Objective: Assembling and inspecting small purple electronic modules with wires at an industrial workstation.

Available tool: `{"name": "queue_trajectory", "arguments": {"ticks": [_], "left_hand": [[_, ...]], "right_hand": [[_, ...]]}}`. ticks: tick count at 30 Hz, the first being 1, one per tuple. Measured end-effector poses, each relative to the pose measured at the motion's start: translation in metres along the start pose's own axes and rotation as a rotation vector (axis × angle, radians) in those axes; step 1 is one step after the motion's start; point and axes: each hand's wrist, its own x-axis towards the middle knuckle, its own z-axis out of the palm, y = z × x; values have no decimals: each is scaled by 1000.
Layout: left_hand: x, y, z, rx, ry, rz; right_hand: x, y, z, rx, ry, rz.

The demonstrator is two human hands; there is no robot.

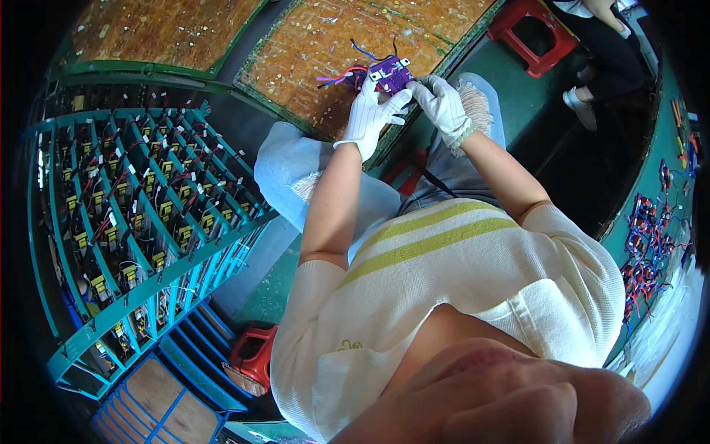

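A purple circuit board [394,76] with white connectors and blue, black, red and pink wires is held up over the near edge of a worn wooden bench top [310,66]. My left hand [372,115], in a white striped glove, grips the board's left and near side, its thumb along the near edge. From the right, my right hand [442,106], also gloved in white, pinches the board's right corner with closed fingertips. What lies under the board is partly hidden by the left hand.
On the left stands a teal rack [148,214] filled with rows of wired boards. Red stools [531,33] stand at the upper right and lower left [253,357]. Another person's leg [584,96] shows at the right. Several wired parts [643,244] lie on a green surface at the far right.
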Motion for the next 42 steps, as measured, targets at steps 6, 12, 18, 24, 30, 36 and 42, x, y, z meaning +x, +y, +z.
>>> {"name": "queue_trajectory", "arguments": {"ticks": [6,12,18,24,30,36,42], "left_hand": [[3,-9,-4,-108,50,15],[3,-12,-11,-214,-5,28],[3,-19,-15,-118,-37,111],[7,-15,-15,-176,-118,77],[13,-21,-17,-207,-242,57],[-4,-19,-15,-550,-397,-144],[6,-36,-35,-952,-556,-96]], "right_hand": [[1,2,-1,-20,-35,-20],[7,12,1,194,23,30],[10,16,-1,512,15,251],[9,21,-6,635,-41,333],[20,2,-49,-149,113,-645],[6,-1,-38,654,-760,-3],[-21,24,6,272,-468,-370]]}}
